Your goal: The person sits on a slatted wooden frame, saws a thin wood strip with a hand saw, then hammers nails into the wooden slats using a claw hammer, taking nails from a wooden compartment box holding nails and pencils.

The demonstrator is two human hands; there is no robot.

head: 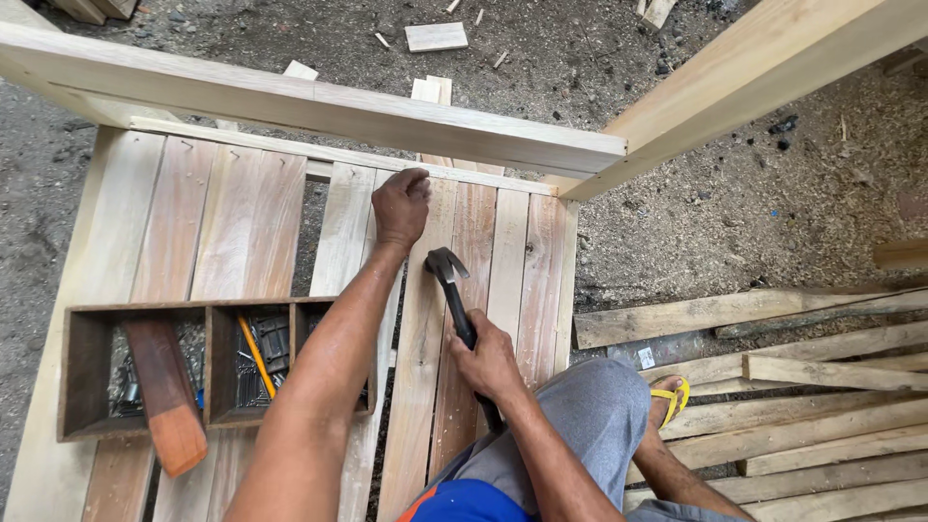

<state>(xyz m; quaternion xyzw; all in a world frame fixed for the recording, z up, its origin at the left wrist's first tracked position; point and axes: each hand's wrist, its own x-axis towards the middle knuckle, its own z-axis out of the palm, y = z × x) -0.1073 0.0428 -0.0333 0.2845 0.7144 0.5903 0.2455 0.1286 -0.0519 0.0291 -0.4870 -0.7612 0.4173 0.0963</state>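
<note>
My right hand [488, 362] grips the black handle of a claw hammer [447, 266], its head raised just above the wooden slats [251, 222]. Farther up, my left hand [401, 205] rests with fingers bunched on a slat close to the thin cross strip [290, 150]. It seems to pinch a small nail, but I cannot make the nail out. The hammer head hangs a little below and right of that hand. The slats form a flat panel under a raised timber frame rail [319, 106].
A divided wooden tray [82, 372] on the slats holds nails, a yellow pencil [257, 358] and a reddish-brown block [166, 396]. Loose planks [735, 314] lie stacked at the right by my sandalled foot [669, 396]. Offcuts [435, 37] dot the dusty ground beyond.
</note>
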